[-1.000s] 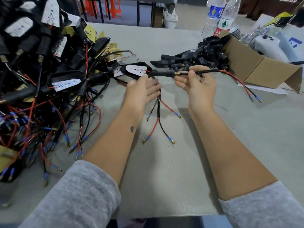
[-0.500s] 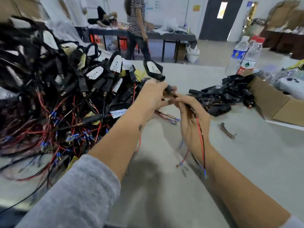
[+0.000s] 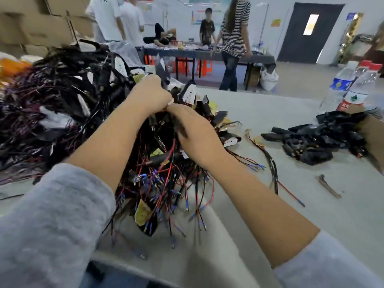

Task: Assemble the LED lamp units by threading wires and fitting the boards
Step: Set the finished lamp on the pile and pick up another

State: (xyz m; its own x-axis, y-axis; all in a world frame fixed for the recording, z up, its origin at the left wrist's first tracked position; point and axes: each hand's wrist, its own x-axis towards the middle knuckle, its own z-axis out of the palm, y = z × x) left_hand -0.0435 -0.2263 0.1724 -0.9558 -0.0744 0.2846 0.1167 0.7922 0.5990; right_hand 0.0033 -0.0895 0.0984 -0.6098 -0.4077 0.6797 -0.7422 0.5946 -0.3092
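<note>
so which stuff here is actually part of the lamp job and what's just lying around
Job: left hand, right hand, pile of wired lamp units, black housings, loose wires.

Lying about: water bottles, cardboard box.

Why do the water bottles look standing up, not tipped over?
Upright: both water bottles stand on the table with caps on top.

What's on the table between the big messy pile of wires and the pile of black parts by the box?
In the head view, a few loose wires with a small yellowish board lie between the wire pile and the black parts.
</note>
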